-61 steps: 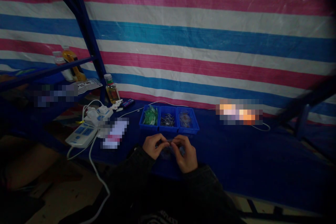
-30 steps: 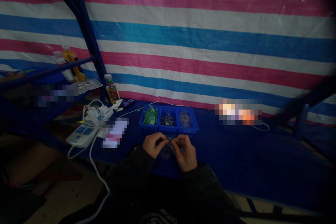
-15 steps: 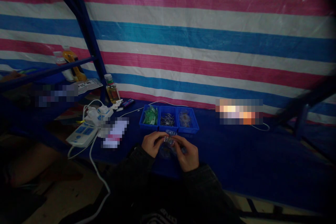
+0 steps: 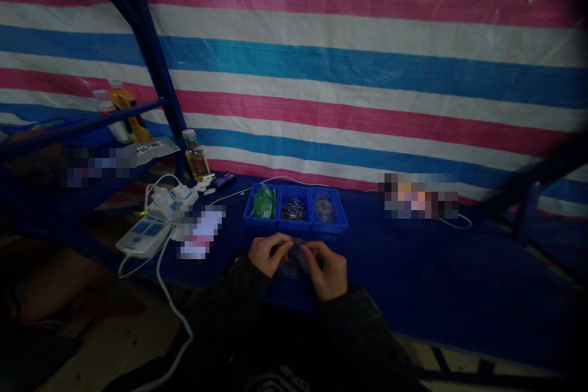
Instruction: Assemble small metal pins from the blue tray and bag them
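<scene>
My left hand (image 4: 267, 253) and my right hand (image 4: 328, 272) meet just above the blue table (image 4: 436, 275), fingers curled and pinched together around a small dark part (image 4: 296, 253) that I cannot make out in the dim light. Right behind my hands stand three small blue bins (image 4: 295, 209) side by side: the left one holds green pieces (image 4: 263, 202), the middle one small metal parts (image 4: 293, 211), the right one clear pieces (image 4: 324, 207). Dark sleeves cover both my arms.
White power strips (image 4: 144, 233) with cables lie at the left, near a small bottle (image 4: 195, 155) by a blue rack post (image 4: 158, 73). A striped tarp (image 4: 349, 61) closes off the back. A white cable (image 4: 454, 220) runs at the right.
My hands stay together in the same spot, only the fingers shift. Half a second ago a small pale piece showed above my fingertips; it is down between the hands now.
</scene>
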Demonstrator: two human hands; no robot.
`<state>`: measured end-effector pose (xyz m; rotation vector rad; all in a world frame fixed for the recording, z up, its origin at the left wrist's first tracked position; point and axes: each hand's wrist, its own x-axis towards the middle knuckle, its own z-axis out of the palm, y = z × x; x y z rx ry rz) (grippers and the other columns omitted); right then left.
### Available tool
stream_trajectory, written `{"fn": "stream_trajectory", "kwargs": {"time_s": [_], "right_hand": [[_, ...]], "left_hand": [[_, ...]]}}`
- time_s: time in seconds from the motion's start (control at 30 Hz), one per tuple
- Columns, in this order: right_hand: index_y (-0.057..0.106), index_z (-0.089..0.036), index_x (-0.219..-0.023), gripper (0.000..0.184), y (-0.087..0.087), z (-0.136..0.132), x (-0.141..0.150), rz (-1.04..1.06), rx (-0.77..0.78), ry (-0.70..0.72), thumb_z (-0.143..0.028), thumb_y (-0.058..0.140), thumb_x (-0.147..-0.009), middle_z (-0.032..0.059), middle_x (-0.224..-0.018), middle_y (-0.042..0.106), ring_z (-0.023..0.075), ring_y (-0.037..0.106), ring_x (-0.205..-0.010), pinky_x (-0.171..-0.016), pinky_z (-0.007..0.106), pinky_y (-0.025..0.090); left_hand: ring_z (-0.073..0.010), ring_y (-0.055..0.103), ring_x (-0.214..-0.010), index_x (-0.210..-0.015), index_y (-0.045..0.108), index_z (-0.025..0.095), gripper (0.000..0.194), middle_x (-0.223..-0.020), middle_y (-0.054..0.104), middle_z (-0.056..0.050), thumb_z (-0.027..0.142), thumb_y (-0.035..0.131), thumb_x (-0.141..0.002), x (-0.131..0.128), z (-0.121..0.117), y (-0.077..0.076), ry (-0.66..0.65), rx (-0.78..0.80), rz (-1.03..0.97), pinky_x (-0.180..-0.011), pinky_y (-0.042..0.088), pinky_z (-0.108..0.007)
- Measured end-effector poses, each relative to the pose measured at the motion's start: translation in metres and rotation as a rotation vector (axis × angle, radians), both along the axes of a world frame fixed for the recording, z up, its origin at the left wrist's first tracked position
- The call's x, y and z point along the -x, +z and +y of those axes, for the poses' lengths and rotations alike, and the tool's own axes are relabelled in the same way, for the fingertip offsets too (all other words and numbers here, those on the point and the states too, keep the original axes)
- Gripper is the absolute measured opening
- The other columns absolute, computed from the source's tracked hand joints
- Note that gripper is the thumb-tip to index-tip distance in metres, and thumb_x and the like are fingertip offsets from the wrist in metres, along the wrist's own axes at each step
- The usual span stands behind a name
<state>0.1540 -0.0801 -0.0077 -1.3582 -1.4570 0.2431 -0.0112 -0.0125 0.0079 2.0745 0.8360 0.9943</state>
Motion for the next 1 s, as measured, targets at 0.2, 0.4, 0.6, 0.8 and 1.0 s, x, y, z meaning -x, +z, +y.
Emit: {"fn": "stream_trajectory", "kwargs": {"time_s": [0.2, 0.4, 0.6, 0.8, 1.0], "right_hand": [[0.071, -0.021, -0.091, 0.021, 0.001, 0.000, -0.001, 0.055, 0.006, 0.040, -0.035, 0.056, -0.094, -0.0014, -0.062, 0.065, 0.0124, 0.059, -0.051, -0.052, 0.023, 0.046], [0.070, -0.020, -0.105, 0.027, 0.009, -0.004, -0.002, 0.096, 0.038, 0.113, -0.034, 0.049, -0.097, 0.0036, -0.080, 0.073, 0.0161, 0.066, -0.062, -0.064, 0.027, 0.052], [0.071, -0.019, -0.100, 0.033, 0.014, -0.006, 0.000, 0.128, -0.028, 0.057, -0.039, 0.045, -0.097, 0.0033, -0.076, 0.073, 0.0171, 0.067, -0.064, -0.063, 0.027, 0.052], [0.067, -0.018, -0.069, 0.045, 0.011, -0.012, -0.006, 0.096, -0.085, -0.096, -0.039, 0.041, -0.099, 0.0017, -0.058, 0.062, 0.0147, 0.058, -0.053, -0.054, 0.026, 0.043], [0.072, -0.016, -0.086, 0.043, 0.003, -0.009, -0.012, 0.258, -0.139, -0.222, -0.041, 0.040, -0.099, 0.0070, -0.076, 0.071, 0.0192, 0.066, -0.067, -0.062, 0.029, 0.048]], "left_hand": [[-0.0159, 0.072, -0.080, -0.102, 0.069, 0.018, 0.032, -0.090, 0.076, -0.005, 0.033, 0.041, -0.100, 0.001, 0.002, 0.004, -0.072, 0.034, -0.025, -0.071, 0.054, -0.022], [-0.0173, 0.071, -0.086, -0.101, 0.071, 0.018, 0.026, -0.095, 0.076, -0.005, 0.032, 0.050, -0.096, 0.003, 0.000, 0.009, -0.022, -0.009, -0.006, -0.079, 0.054, -0.025], [-0.0190, 0.070, -0.091, -0.100, 0.071, 0.017, 0.027, -0.098, 0.075, -0.007, 0.032, 0.049, -0.096, 0.003, -0.002, 0.010, -0.045, -0.047, -0.009, -0.083, 0.052, -0.028], [-0.0181, 0.069, -0.086, -0.087, 0.070, 0.017, 0.036, -0.086, 0.074, -0.006, 0.033, 0.041, -0.099, 0.002, 0.000, 0.009, -0.074, -0.039, -0.012, -0.083, 0.051, -0.028], [-0.0167, 0.069, -0.082, -0.091, 0.069, 0.016, 0.034, -0.083, 0.073, -0.005, 0.033, 0.040, -0.100, 0.001, 0.000, 0.008, -0.061, 0.006, -0.039, -0.080, 0.051, -0.026]]}}
